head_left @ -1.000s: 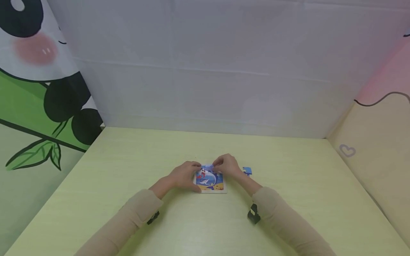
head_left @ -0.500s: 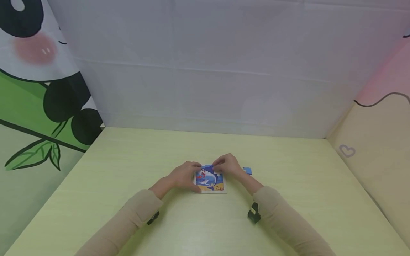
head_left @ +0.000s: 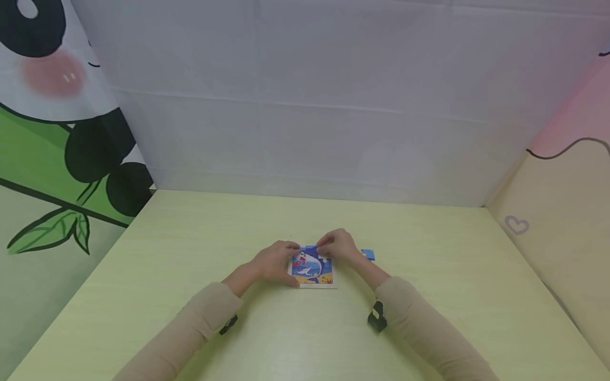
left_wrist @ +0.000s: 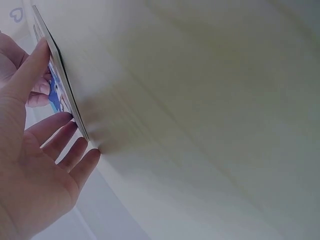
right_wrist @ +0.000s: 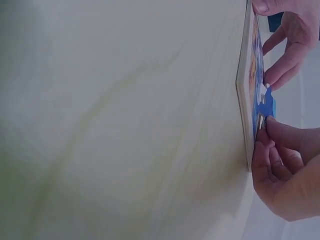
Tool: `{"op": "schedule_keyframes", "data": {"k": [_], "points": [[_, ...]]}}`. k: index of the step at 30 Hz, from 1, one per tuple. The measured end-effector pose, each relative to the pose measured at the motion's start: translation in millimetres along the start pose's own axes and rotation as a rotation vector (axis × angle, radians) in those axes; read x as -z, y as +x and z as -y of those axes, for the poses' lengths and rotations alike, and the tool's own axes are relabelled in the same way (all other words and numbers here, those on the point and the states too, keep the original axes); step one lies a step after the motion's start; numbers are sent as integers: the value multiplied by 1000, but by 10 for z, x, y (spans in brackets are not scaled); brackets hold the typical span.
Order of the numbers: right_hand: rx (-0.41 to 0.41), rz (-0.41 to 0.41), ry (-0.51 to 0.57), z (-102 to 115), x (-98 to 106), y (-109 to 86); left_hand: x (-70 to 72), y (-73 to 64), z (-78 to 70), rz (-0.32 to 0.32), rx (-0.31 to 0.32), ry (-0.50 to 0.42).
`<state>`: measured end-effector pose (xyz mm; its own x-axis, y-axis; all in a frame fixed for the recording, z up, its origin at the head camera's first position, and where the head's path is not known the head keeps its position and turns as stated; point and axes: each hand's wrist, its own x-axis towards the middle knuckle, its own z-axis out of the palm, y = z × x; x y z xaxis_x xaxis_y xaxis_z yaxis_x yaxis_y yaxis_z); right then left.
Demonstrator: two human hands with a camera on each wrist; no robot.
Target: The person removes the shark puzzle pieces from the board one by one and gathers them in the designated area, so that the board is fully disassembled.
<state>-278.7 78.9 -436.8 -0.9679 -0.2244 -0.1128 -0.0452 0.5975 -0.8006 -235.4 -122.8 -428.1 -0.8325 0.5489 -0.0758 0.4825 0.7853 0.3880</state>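
A square picture puzzle (head_left: 310,267), with a white-and-blue sea animal on it and a pale wooden frame, lies in front of me. My left hand (head_left: 274,262) holds its left side, thumb at the near corner and fingertips at the far one. At the far right part of the puzzle, my right hand (head_left: 339,246) pinches a blue puzzle piece (right_wrist: 267,106) between thumb and fingers. In the right wrist view this piece stands slightly raised from the board at its far edge. The board's far right corner is hidden behind my right hand in the head view.
Another blue puzzle piece (head_left: 368,254) lies on the table (head_left: 405,317), just right of my right wrist and partly covered by it. A grey-white wall panel (head_left: 305,148) rises behind the table, with printed panels on both sides.
The blue piece at the puzzle's far edge has gone from pale and shiny to deep blue, as its tilt changed under my right fingers. Both hands have stayed nearly in place.
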Motion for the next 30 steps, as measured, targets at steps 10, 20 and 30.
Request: {"op": "schedule_keyframes", "data": {"k": [10, 20, 30], "points": [[4, -15, -37, 21, -12, 2, 6, 17, -1, -3, -20, 10], [13, -13, -33, 25, -9, 5, -3, -21, -67, 12, -19, 51], [12, -4, -44, 20, -15, 19, -10, -93, -108, 10, -49, 27]]}}
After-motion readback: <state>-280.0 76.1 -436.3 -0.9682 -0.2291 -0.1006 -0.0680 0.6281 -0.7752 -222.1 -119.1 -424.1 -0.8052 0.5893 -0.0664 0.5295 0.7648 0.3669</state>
